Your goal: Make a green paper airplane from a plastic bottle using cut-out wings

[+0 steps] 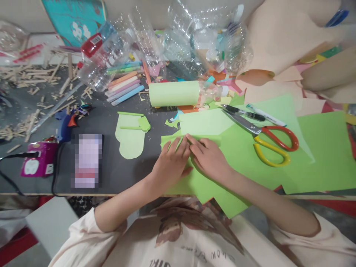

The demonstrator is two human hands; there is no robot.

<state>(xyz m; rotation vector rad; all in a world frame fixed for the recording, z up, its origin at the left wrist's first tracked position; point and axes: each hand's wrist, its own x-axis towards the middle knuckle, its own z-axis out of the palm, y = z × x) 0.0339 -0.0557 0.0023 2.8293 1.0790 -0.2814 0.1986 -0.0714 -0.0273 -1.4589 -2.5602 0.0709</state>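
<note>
A sheet of green paper [191, 185] lies before me at the table's front edge, its far edge turned up in a narrow fold. My left hand [172, 157] bends its fingers over the left part of that fold. Close against it, my right hand [208, 155] grips the same fold, the two sets of fingertips meeting in the middle. What lies beneath the fingers is hidden. Scissors [257, 131] with one red and one yellow handle rest on green paper to the right. Pale green cut-out paper [132, 142] with thin green paper rolls is left of my hands.
A paper-wrapped bottle [175, 94] lies beyond my hands, near several coloured paper rolls [126, 89]. Clear plastic bottles [191, 40] crowd the back. A pen [244, 112] lies by the scissors. A phone [87, 161], a purple box [39, 159] and wood sticks [36, 79] are left.
</note>
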